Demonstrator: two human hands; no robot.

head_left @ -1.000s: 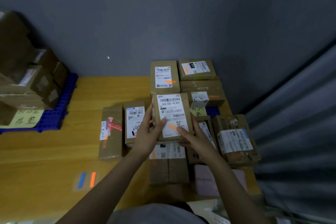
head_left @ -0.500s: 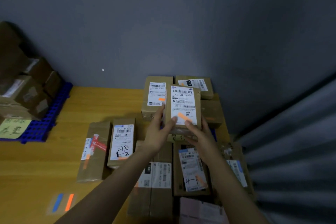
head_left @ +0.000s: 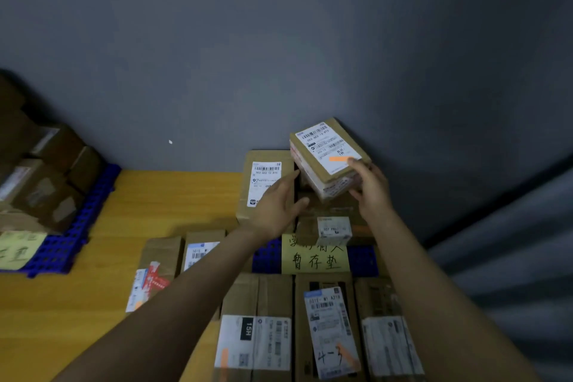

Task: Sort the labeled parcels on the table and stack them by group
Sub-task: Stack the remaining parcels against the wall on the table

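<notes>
Nearest on the counter (head_left: 173,201): three flat parcels side by side, labels up. From left to right, the 15H parcel (head_left: 254,341), the 4-3 parcel (head_left: 328,332) touching it, then the right-end parcel (head_left: 390,347).

Further left and a little back: the red-taped parcel (head_left: 155,273) and, just beside it, the blue-topped parcel (head_left: 201,251), partly hidden by the left forearm.

Behind the front row: a blue mat (head_left: 361,260) with a yellow handwritten note (head_left: 314,256) across its near edge. On the mat, a small box (head_left: 333,229) with a white label.

Above that, the left hand (head_left: 276,211): fingers straight and loosely spread, holding nothing, fingertips just beside the lower left corner of the held parcel (head_left: 328,155). Cannot tell whether touching.

To the right, the right hand (head_left: 369,189): grips the held parcel at its near right corner, thumb on the label by the orange mark, fingers curled underneath. Keeps it raised and tilted, label up, over the back right stack, close to the wall (head_left: 279,40).

Left of it, the back parcel (head_left: 266,177), flat on a taller pile against the wall.

Far left: a second blue mat (head_left: 77,226) under stacked brown boxes (head_left: 46,170), with another yellow note (head_left: 18,250) at its front.
</notes>
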